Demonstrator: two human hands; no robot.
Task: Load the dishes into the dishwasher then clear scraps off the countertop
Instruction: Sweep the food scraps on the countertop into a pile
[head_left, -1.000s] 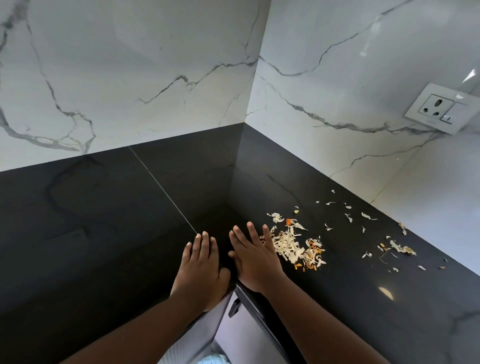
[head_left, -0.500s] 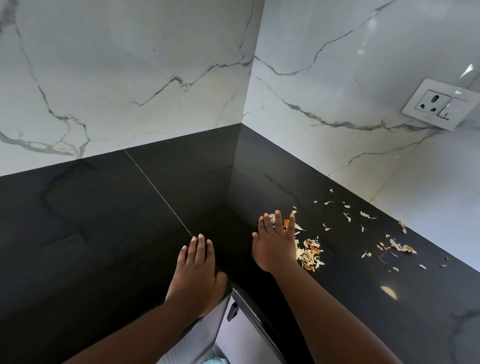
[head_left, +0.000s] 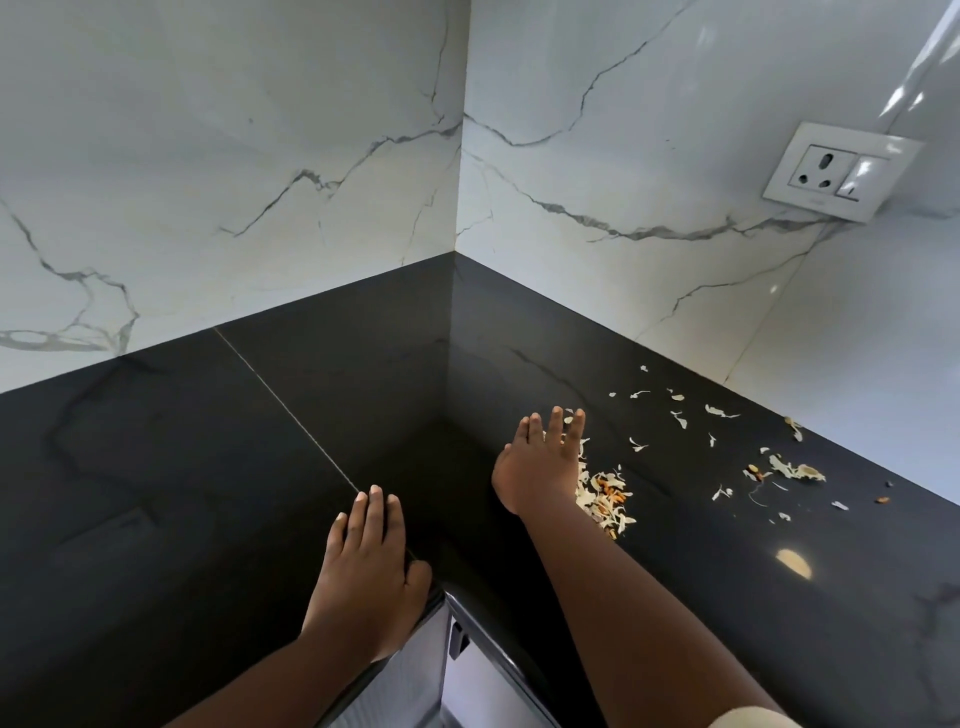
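A heap of pale and orange vegetable scraps (head_left: 605, 493) lies on the black countertop (head_left: 208, 467), right of the inner corner. My right hand (head_left: 540, 462) rests flat with fingers together on the left side of that heap, covering part of it. My left hand (head_left: 366, 566) lies flat, palm down, at the counter's front corner edge and holds nothing. More loose scraps (head_left: 675, 415) are scattered toward the right wall, and a smaller clump of scraps (head_left: 789, 470) lies further right.
White marble walls (head_left: 260, 182) meet in a corner behind the counter. A white socket and switch plate (head_left: 836, 174) sits on the right wall. Below the counter's inner corner, a grey cabinet front (head_left: 415, 675) with a dark handle shows.
My right hand has moved forward and right, from beside my left hand onto the scrap heap. The left hand has stayed at the counter edge.
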